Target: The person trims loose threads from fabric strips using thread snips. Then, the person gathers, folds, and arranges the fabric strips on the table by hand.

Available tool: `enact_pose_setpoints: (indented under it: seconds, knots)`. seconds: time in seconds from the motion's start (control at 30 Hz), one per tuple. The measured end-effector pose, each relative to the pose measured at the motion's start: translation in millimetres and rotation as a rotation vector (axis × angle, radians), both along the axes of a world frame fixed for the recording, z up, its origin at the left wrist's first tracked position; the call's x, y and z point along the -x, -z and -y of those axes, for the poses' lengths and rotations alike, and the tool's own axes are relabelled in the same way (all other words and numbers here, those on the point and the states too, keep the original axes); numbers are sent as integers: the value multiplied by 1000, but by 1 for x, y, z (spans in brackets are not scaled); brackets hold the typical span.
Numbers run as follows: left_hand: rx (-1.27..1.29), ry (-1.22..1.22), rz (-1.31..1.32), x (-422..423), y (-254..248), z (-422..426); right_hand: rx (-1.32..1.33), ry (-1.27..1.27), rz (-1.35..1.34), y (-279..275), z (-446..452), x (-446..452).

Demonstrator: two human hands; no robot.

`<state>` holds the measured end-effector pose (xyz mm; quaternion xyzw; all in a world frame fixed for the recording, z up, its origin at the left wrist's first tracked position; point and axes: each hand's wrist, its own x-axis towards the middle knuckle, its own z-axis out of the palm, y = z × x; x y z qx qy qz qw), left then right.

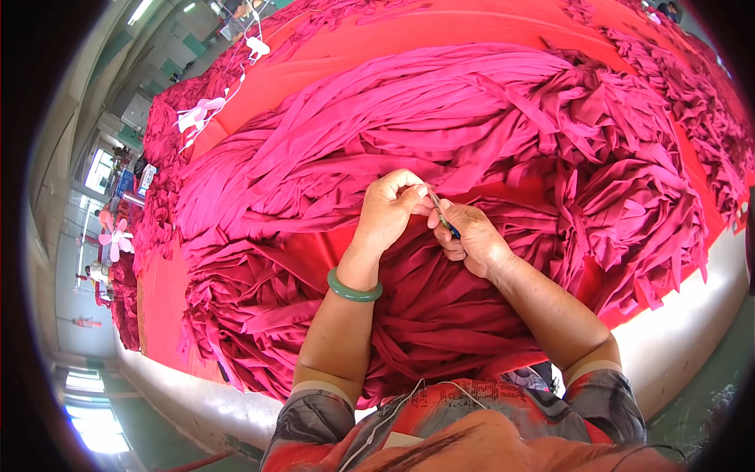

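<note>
Over a big heap of magenta fabric strips [377,118], both of my hands meet near the middle of the view. My left hand [393,203], with a green bangle [354,287] on its wrist, is closed in a pinch; what sits between the fingertips is too small to make out. Wrapped in the fingers of my right hand [470,236] is a pair of thread snips [443,212], dark blue at the handle end. Its metal tips point up towards the left fingertips and nearly touch them.
A red cloth [314,59] covers the table under the heap. More strips [684,102] lie at the right. Small pink fans [200,114] with white cords hang at the left. White boards [676,330] border the table's near side.
</note>
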<state>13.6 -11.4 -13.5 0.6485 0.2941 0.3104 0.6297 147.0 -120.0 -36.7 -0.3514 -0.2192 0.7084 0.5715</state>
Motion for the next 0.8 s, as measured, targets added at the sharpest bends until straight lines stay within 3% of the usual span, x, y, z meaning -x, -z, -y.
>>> enact_pose_setpoints:
  seconds: [0.6,0.8]
  knots:
    - [-21,32,-22,1,2,-1,30,29,72,2,-2,3]
    - [-5,30,-22,1,0,-1,19,52,-75,-8,-2,-10]
